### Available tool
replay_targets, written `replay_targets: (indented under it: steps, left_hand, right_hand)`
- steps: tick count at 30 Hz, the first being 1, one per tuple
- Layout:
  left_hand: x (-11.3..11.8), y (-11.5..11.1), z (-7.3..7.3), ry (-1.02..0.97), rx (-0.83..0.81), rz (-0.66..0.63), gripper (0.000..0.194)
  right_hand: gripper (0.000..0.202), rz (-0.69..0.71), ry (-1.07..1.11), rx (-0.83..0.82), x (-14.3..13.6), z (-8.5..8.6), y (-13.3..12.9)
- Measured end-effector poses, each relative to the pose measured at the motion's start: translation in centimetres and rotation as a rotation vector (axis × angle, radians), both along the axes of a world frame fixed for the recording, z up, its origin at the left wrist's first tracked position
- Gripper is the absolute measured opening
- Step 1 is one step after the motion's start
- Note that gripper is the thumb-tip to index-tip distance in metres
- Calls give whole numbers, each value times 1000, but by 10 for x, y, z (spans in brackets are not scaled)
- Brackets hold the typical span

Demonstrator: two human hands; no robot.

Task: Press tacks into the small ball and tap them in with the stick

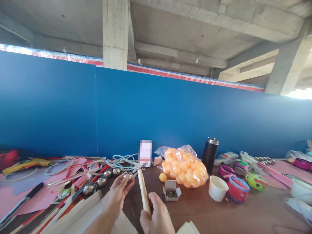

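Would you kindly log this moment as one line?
left hand: holds shiny ball | right hand: grips wooden handle | nearby: small box, bag of orange balls

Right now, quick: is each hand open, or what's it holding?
Left hand: closed, holding a shiny silver ball.
Right hand: closed around a wooden handle.

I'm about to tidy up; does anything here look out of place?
Yes: one orange ball lies loose on the table, beside the clear bag holding the others. At the left, a jumble of strips crisscrosses pink sheets.
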State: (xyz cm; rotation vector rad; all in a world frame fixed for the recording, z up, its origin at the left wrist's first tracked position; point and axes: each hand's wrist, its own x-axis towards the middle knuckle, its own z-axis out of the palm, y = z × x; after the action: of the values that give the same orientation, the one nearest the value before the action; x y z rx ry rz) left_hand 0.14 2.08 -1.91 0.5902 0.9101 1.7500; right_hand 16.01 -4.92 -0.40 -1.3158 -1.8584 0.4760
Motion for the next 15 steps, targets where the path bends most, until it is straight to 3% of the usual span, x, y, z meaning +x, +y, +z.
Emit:
replay_targets:
  steps: [15]
  left_hand:
    - [4,-3,3,-17,-54,20,10]
  right_hand:
    - [20,-5,-40,-29,0,6,-3]
